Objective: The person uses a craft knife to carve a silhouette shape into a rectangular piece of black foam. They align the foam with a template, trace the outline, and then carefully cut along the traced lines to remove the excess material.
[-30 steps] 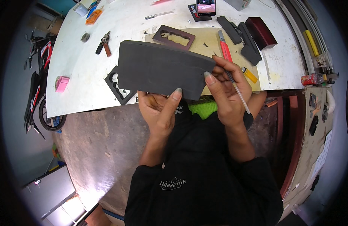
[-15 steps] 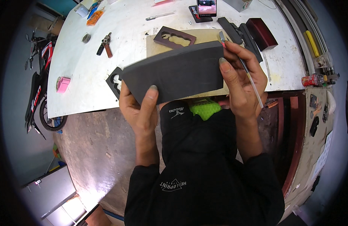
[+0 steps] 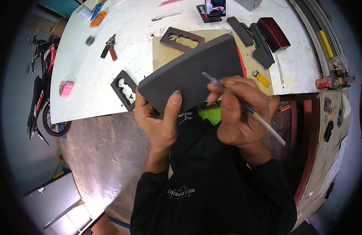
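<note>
A dark grey slab-shaped block [image 3: 200, 66] is tilted up over the table edge. Its lower left corner is in my left hand [image 3: 159, 117], thumb on the broad face and fingers behind. In front of the block's right part, my right hand [image 3: 243, 109] grips a slim pen [image 3: 263, 121] with a clear barrel. The pen's tip end points up and left at the face; whether it touches cannot be made out. Something red [image 3: 241, 58] shows along the block's right edge, mostly hidden. A yellow lighter [image 3: 261, 79] lies just beyond my right hand.
On the white table [image 3: 87, 82] are a tan board [image 3: 159, 47], a brown frame with a wavy cutout [image 3: 177, 37] and a black one [image 3: 125, 90]. Dark blocks [image 3: 263, 51], a dark red box [image 3: 272, 33], a propped phone [image 3: 215, 8], another pen [image 3: 166, 17] and pink tape [image 3: 66, 89] lie around.
My right hand has let go of the block's right end and brought the pen in front of its face. The block has tilted, right end up, uncovering the lighter and the black frame.
</note>
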`<state>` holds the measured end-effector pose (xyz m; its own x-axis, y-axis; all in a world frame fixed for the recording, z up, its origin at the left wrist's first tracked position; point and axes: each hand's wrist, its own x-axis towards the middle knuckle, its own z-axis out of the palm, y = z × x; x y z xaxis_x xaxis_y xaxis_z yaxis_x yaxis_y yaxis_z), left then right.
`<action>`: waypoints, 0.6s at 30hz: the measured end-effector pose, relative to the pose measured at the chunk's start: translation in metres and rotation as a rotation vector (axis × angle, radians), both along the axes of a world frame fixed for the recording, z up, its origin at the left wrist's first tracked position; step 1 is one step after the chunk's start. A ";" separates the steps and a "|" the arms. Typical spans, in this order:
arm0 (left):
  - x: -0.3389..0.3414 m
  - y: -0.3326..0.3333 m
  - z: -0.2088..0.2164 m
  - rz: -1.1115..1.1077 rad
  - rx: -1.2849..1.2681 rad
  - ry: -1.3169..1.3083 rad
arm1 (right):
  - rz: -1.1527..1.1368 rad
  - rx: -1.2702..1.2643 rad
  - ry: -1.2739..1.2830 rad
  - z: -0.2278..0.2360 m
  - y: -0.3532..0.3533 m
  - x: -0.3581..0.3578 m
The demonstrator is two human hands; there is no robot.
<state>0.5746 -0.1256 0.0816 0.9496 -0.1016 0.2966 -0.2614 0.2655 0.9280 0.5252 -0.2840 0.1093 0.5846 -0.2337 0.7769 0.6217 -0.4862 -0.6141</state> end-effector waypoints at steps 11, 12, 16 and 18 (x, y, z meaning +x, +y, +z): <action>-0.013 -0.006 0.001 0.028 0.030 -0.034 | 0.107 -0.108 0.043 0.004 0.011 0.004; -0.013 -0.006 0.000 0.027 0.022 -0.043 | 0.108 -0.108 0.029 0.002 0.012 0.005; -0.014 -0.008 0.000 0.013 -0.023 -0.040 | 0.104 -0.070 -0.006 -0.003 0.014 0.008; -0.014 -0.009 -0.001 0.010 -0.044 -0.043 | 0.099 -0.038 -0.022 -0.006 0.017 0.008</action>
<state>0.5606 -0.1346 0.0809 0.9367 -0.0783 0.3413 -0.3037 0.3034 0.9032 0.5337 -0.2673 0.1032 0.5864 -0.1465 0.7967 0.6805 -0.4445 -0.5826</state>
